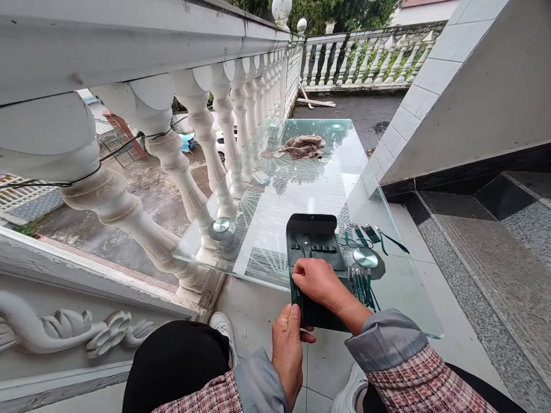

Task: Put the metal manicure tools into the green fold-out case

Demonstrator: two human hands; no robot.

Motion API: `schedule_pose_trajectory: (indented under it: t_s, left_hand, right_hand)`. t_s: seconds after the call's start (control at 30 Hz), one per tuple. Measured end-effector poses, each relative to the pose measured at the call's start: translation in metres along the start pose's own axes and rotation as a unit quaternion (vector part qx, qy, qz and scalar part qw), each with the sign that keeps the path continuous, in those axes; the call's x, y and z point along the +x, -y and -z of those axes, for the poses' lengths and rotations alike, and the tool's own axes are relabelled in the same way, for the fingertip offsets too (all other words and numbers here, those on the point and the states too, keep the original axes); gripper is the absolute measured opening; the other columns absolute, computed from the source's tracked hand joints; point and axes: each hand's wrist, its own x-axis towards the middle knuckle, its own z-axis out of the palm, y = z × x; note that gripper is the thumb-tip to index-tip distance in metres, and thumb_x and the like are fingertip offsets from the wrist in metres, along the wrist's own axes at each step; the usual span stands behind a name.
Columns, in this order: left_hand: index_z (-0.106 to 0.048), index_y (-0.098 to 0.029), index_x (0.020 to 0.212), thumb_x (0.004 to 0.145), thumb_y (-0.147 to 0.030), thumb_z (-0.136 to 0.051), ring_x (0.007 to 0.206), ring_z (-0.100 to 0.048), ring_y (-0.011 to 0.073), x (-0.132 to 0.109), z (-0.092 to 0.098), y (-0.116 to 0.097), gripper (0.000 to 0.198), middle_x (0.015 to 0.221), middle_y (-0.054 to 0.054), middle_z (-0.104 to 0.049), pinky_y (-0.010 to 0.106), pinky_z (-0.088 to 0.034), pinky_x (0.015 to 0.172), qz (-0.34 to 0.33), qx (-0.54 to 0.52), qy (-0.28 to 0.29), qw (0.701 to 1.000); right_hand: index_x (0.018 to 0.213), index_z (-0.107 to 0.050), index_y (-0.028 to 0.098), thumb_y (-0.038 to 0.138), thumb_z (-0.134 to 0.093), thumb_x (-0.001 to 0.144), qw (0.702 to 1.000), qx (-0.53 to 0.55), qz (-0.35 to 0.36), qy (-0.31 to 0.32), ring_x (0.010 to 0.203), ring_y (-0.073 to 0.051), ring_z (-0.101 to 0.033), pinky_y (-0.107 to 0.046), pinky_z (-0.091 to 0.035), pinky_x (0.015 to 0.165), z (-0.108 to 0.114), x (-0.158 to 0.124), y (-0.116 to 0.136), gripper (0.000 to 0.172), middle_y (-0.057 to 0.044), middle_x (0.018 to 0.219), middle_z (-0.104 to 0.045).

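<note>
Dressed in a woven jacket flecked with pink, red and white, showing on the left sleeve and the right sleeve. Finished at each wrist with a wide, smooth grey cuff, loosely creased and standing out from the weave. Bare at the left hand and the right hand. Covered at the near left by plain black trousers. Shod in white shoes, one left, the other near right.

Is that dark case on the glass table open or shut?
Open: the dark case lies unfolded, flap spread away, elastic loops showing inside.
</note>
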Motion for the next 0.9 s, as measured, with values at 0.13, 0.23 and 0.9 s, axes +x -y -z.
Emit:
schedule_pose_trajectory:
  t_s: [0.13, 0.23, 0.9]
  left_hand:
    - [-0.057, -0.014, 0.079, 0.072, -0.067, -0.056, 0.067, -0.050, 0.0144, 0.000, 0.000, 0.000, 0.054, 0.076, 0.004, -0.054, 0.022, -0.040, 0.052, -0.001, 0.004, 0.003, 1.000]
    - [-0.056, -0.014, 0.079, 0.074, -0.068, -0.054, 0.068, -0.050, 0.0145, 0.001, 0.001, 0.002, 0.054, 0.076, 0.004, -0.054, 0.022, -0.040, 0.052, 0.001, 0.006, 0.007, 1.000]
    - [-0.053, -0.015, 0.076, 0.075, -0.067, -0.053, 0.065, -0.050, 0.0137, 0.002, 0.001, 0.005, 0.052, 0.075, 0.003, -0.052, 0.023, -0.039, 0.054, -0.002, 0.017, 0.014, 1.000]
  right_hand:
    - [0.064, -0.057, 0.020, 0.017, -0.050, 0.073, 1.000, 0.009, 0.008, 0.002, 0.064, -0.013, -0.051, -0.024, -0.026, 0.057, 0.004, 0.000, -0.001, 0.012, 0.000, 0.069, -0.064]
    - [0.063, -0.056, 0.020, 0.022, -0.053, 0.073, 1.000, 0.016, 0.015, 0.003, 0.062, -0.012, -0.049, -0.023, -0.026, 0.056, 0.005, -0.002, 0.000, 0.011, 0.001, 0.066, -0.062]
    - [0.064, -0.059, 0.021, 0.029, -0.057, 0.074, 1.000, 0.004, -0.002, 0.005, 0.066, -0.013, -0.053, -0.024, -0.027, 0.057, 0.004, -0.002, -0.002, 0.013, 0.000, 0.069, -0.064]
